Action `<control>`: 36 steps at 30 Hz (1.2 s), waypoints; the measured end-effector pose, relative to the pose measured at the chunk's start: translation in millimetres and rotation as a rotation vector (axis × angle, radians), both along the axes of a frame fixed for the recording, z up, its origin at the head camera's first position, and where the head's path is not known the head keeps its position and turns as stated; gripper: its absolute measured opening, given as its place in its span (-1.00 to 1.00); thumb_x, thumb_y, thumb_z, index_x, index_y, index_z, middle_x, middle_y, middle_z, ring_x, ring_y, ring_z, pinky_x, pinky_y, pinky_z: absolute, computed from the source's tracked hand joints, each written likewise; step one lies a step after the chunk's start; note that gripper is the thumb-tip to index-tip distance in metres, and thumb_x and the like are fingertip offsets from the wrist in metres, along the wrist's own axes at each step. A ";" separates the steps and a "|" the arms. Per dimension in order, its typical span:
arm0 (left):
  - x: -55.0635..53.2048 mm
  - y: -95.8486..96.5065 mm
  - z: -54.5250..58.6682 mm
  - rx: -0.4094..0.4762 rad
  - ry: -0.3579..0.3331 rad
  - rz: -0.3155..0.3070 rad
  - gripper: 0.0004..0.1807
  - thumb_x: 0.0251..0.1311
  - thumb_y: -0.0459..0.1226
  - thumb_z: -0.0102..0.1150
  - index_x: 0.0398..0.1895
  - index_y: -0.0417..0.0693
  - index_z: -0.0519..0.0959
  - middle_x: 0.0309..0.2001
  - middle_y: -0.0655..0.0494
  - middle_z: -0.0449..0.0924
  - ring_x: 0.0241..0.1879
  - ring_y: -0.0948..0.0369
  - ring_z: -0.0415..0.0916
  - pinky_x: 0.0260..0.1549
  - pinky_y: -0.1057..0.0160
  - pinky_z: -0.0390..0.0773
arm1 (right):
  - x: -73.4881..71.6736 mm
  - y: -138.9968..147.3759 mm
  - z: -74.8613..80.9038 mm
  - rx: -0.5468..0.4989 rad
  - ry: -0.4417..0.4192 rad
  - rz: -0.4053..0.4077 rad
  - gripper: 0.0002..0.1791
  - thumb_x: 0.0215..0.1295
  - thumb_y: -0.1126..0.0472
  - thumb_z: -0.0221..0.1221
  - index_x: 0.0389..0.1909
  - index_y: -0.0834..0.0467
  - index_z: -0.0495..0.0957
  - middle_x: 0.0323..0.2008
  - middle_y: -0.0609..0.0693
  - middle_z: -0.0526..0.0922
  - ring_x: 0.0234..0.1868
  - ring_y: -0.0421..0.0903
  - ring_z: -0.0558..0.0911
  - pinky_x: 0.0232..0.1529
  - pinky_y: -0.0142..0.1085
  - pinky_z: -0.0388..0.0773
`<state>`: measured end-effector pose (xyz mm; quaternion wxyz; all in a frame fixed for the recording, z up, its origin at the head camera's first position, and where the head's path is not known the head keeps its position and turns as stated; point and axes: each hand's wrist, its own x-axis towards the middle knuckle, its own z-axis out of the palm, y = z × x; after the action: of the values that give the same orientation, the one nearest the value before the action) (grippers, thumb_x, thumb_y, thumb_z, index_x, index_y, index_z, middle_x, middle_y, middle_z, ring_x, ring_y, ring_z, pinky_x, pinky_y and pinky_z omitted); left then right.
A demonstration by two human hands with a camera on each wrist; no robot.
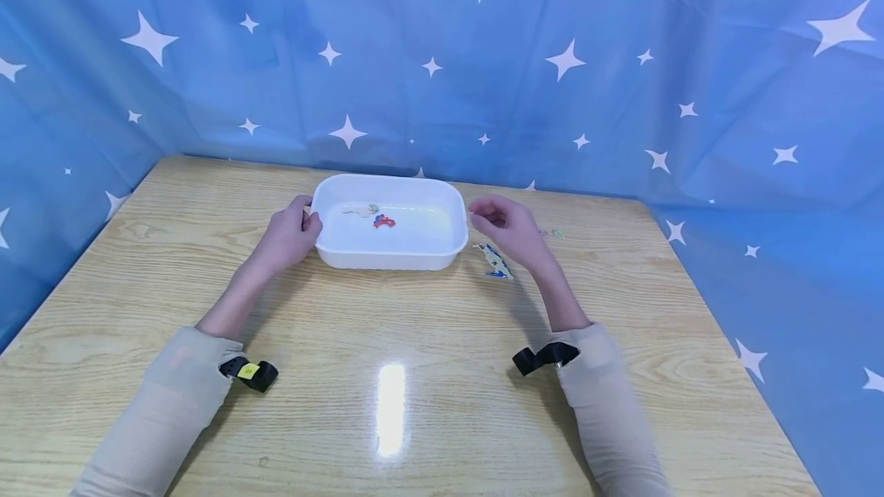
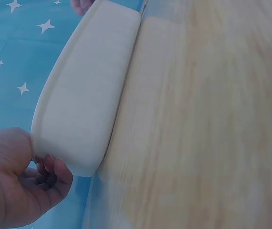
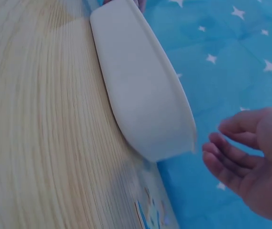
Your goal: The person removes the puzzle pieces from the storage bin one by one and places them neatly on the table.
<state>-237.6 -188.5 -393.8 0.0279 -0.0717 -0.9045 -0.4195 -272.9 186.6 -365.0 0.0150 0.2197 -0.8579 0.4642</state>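
Note:
A white plastic basin (image 1: 390,259) stands on the table. Its left end rim is gripped by my left hand (image 1: 286,236), and the left wrist view shows curled fingers (image 2: 55,179) below the rim. Beside the right end is my right hand (image 1: 509,227), apart from the basin in the right wrist view, fingers loosely bent and nothing visible between them. Inside the basin lie a small red-and-blue flat piece (image 1: 384,221) and a pale beige flat piece (image 1: 362,211). A blue-and-cream flat cutout (image 1: 493,261) lies on the table below my right hand.
Small green and pink bits (image 1: 556,234) lie on the wooden table (image 1: 331,374) just right of my right hand. A blue curtain with white stars (image 1: 428,98) hangs behind the table's back edge and down its sides.

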 end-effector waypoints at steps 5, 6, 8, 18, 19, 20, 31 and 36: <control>0.4 -0.1 0.2 0.006 0.001 -0.001 -0.48 0.49 -0.30 -0.22 0.38 -0.51 0.23 -0.42 -0.02 0.35 -0.52 0.16 0.32 -0.58 0.27 0.35 | -3.2 -22.1 -1.1 -0.029 0.026 0.024 -0.75 0.44 0.22 0.20 0.02 0.25 0.63 -0.16 0.11 0.68 -0.17 0.03 0.64 -0.14 -0.27 0.57; 0.5 -0.2 0.2 0.006 0.001 -0.001 -0.48 0.49 -0.31 -0.22 0.38 -0.51 0.23 -0.42 -0.02 0.35 -0.52 0.16 0.32 -0.58 0.28 0.34 | -3.8 -27.2 -1.0 -0.029 0.031 0.030 -0.75 0.44 0.23 0.19 0.02 0.26 0.63 -0.16 0.10 0.68 -0.17 0.02 0.64 -0.13 -0.24 0.57; 0.6 -0.4 0.1 0.006 0.001 0.001 -0.47 0.48 -0.31 -0.22 0.38 -0.51 0.22 -0.42 -0.02 0.35 -0.52 0.16 0.32 -0.58 0.28 0.34 | -5.1 -37.8 -1.3 -0.021 0.035 0.038 -0.75 0.43 0.25 0.19 0.02 0.29 0.62 -0.16 0.10 0.68 -0.16 -0.01 0.64 -0.09 -0.20 0.58; -0.3 -0.5 -0.1 0.010 0.019 0.002 -0.49 0.47 -0.33 -0.21 0.35 -0.53 0.25 -0.45 -0.02 0.35 -0.53 0.14 0.32 -0.59 0.29 0.33 | -16.4 -88.8 -13.7 -0.001 0.059 0.053 -0.80 0.38 0.36 0.19 -0.03 0.32 0.62 -0.20 0.16 0.69 -0.15 0.01 0.66 -0.03 -0.23 0.59; -0.6 -0.6 -0.3 0.010 0.020 0.003 -0.50 0.47 -0.34 -0.21 0.35 -0.53 0.25 -0.45 -0.02 0.35 -0.53 0.14 0.32 -0.59 0.29 0.33 | -17.6 -92.7 -15.3 -0.003 0.057 0.052 -0.80 0.38 0.37 0.19 -0.03 0.31 0.62 -0.20 0.16 0.69 -0.16 0.01 0.66 -0.03 -0.24 0.59; -0.7 -0.4 -0.5 0.011 0.019 0.002 -0.50 0.46 -0.34 -0.20 0.35 -0.53 0.25 -0.45 -0.02 0.35 -0.53 0.14 0.32 -0.59 0.29 0.33 | -18.6 -96.5 -16.6 -0.009 0.056 0.052 -0.80 0.38 0.38 0.18 -0.03 0.33 0.61 -0.21 0.17 0.69 -0.16 0.01 0.66 -0.04 -0.25 0.59; -1.9 0.1 -0.4 0.001 0.022 0.011 -0.49 0.45 -0.34 -0.21 0.34 -0.54 0.25 -0.47 -0.01 0.35 -0.54 0.14 0.32 -0.59 0.28 0.34 | -28.3 -129.4 -18.8 0.027 0.009 0.047 -0.74 0.36 0.41 0.18 0.03 0.37 0.59 -0.17 0.16 0.68 -0.12 0.00 0.64 -0.03 -0.33 0.55; -0.4 0.8 -0.2 0.008 0.011 0.006 -0.48 0.46 -0.33 -0.21 0.35 -0.54 0.24 -0.46 -0.01 0.36 -0.53 0.15 0.33 -0.58 0.28 0.35 | -33.3 -137.9 -20.5 0.110 -0.037 0.058 -0.68 0.35 0.39 0.21 0.10 0.36 0.57 -0.07 0.18 0.66 -0.07 0.03 0.64 0.02 -0.29 0.55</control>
<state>-238.0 -187.7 -394.0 0.0341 -0.0712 -0.9029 -0.4226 -306.2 48.7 -385.5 -0.0265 0.2362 -0.8756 0.4205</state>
